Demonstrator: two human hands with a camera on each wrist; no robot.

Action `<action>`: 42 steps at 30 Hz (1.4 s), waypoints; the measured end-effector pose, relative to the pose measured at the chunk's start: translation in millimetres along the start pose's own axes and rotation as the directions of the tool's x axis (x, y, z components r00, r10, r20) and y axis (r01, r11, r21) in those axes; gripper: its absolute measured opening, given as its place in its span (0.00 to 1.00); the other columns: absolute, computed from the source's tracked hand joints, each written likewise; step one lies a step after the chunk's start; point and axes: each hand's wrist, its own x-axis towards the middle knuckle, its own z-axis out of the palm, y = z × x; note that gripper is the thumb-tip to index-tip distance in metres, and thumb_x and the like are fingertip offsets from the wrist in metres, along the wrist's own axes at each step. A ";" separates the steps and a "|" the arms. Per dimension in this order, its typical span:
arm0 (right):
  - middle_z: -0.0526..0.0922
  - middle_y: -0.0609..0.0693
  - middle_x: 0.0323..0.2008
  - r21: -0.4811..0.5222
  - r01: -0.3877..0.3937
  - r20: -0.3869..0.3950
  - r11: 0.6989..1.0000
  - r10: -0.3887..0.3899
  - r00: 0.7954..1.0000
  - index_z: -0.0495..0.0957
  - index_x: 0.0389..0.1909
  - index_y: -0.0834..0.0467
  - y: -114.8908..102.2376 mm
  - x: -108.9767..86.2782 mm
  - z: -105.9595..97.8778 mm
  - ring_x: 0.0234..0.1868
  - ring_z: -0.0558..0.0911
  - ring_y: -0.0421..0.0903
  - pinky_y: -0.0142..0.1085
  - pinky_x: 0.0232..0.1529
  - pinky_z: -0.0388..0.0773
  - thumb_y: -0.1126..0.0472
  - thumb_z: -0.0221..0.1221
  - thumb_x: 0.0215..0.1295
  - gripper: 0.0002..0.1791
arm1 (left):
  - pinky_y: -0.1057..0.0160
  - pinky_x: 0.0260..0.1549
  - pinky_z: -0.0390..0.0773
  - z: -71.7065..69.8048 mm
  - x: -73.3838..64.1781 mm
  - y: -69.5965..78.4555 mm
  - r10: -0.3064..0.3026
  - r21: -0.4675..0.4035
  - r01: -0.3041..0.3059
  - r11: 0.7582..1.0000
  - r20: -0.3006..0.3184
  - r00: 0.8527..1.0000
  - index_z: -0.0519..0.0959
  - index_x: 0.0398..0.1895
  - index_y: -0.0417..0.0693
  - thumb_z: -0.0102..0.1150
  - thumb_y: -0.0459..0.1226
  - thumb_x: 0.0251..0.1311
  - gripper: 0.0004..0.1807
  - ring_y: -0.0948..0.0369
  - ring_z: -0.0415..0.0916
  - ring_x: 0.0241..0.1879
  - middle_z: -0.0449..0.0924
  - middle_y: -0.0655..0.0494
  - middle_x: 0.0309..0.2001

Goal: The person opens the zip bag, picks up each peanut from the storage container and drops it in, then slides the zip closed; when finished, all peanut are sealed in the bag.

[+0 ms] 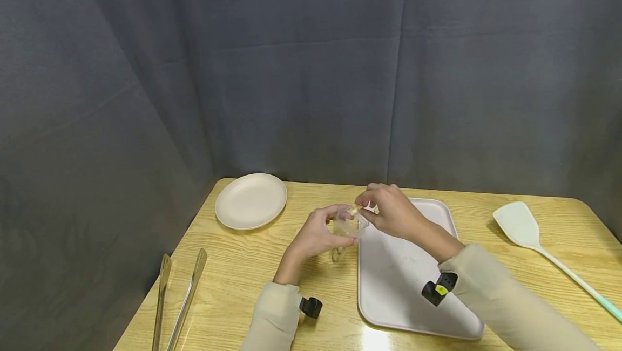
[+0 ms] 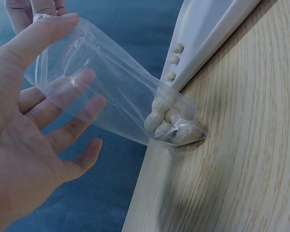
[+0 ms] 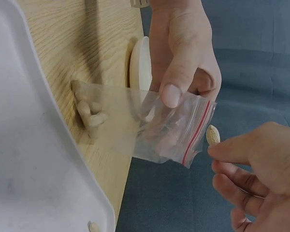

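Clear plastic forms the bag [image 3: 125,123] that the left grip [image 1: 318,235] holds near its mouth, thumb on the near side and fingers behind the film. A red strip [image 3: 196,133] crosses the bag just beside that grip, near the mouth. Several peanuts [image 2: 176,128] bunch in the bag's bottom, below the left grip; whether that bottom touches the table [image 1: 243,286] I cannot tell.

To the right of the left grip and close to it, the right grip [image 1: 391,213] pinches 1 peanut [image 3: 213,135] between thumb and fingers, just outside the bag's mouth.

Under the right grip and its forearm lies the tray [image 1: 403,281], pale and shallow, to the right of the left grip. The left wrist view shows 3 loose peanuts [image 2: 174,60] in a row along the tray's edge, past the bag's bottom from the left grip.

Left of the left grip and farther off sits the plate [image 1: 251,200], round and pale. Nearer the person, well apart from the left grip, lie metal tongs [image 1: 186,299], partly cut off by the frame. Well to the right of the right grip lies the spatula [image 1: 517,223], white with a green handle end. Beyond both grips hangs a dark curtain [image 1: 301,81].
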 end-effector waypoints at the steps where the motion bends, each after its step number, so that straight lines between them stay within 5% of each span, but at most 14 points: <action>1: 0.84 0.49 0.31 -0.002 0.000 0.005 1.000 0.000 1.000 0.87 0.35 0.61 -0.8 0.3 -0.1 0.31 0.81 0.46 0.40 0.33 0.77 0.73 0.69 0.53 0.09 | 0.47 0.60 0.68 0.2 0.2 -0.1 -0.002 0.002 0.002 1.000 -0.002 1.000 0.73 0.66 0.44 0.77 0.39 0.48 0.39 0.58 0.75 0.55 0.83 0.51 0.52; 18: 0.84 0.48 0.32 0.012 -0.026 0.053 1.000 0.025 0.998 0.87 0.36 0.60 -5.4 0.4 -1.8 0.31 0.81 0.45 0.42 0.34 0.76 0.73 0.68 0.55 0.09 | 0.47 0.61 0.66 -0.2 -0.1 1.5 0.011 -0.001 -0.011 1.000 0.015 1.000 0.72 0.67 0.44 0.76 0.39 0.50 0.39 0.49 0.75 0.57 0.84 0.61 0.50; 25: 0.84 0.48 0.30 0.015 -0.088 0.048 0.996 0.087 0.995 0.86 0.35 0.62 15.0 -0.3 -2.1 0.30 0.80 0.45 0.37 0.31 0.78 0.72 0.67 0.57 0.06 | 0.47 0.61 0.66 -0.2 1.0 -0.6 0.014 -0.002 -0.014 1.000 0.010 1.000 0.72 0.67 0.43 0.77 0.41 0.49 0.40 0.50 0.75 0.58 0.84 0.55 0.52; 32: 0.82 0.50 0.26 -0.036 -0.337 0.072 0.941 0.339 0.938 0.85 0.34 0.65 66.8 -17.2 6.0 0.27 0.79 0.46 0.42 0.29 0.75 0.68 0.65 0.59 0.04 | 0.47 0.62 0.66 0.4 -0.4 -0.9 0.002 -0.004 -0.003 1.000 -0.009 1.000 0.73 0.66 0.46 0.77 0.41 0.48 0.39 0.52 0.76 0.57 0.84 0.62 0.50; 42: 0.81 0.50 0.26 -0.080 -0.406 0.185 0.910 0.414 0.891 0.86 0.36 0.60 108.6 -48.9 32.5 0.28 0.77 0.45 0.43 0.31 0.74 0.71 0.65 0.54 0.09 | 0.48 0.62 0.67 0.9 -4.2 1.5 -0.022 0.009 0.022 1.000 -0.007 1.000 0.74 0.66 0.48 0.78 0.42 0.48 0.39 0.60 0.74 0.56 0.83 0.54 0.53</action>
